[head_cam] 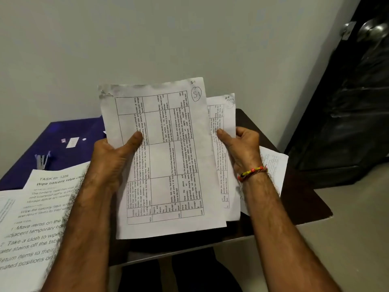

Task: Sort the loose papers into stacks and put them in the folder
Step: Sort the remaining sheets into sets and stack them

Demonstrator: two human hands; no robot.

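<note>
My left hand grips a white sheet with a printed table, marked "S-1" at its top right corner and held up over the table. My right hand, with a beaded band on its wrist, holds a second table sheet that sits behind and to the right of the first. A dark blue folder lies flat at the back left of the table. Loose printed papers with large "TASK ID" text lie at the left, partly over the folder's near edge. Another sheet lies under my right wrist.
The small dark brown table stands against a plain white wall. A black door with a metal knob is at the right. Pale floor shows at the lower right, and my dark-clothed legs are below the table's front edge.
</note>
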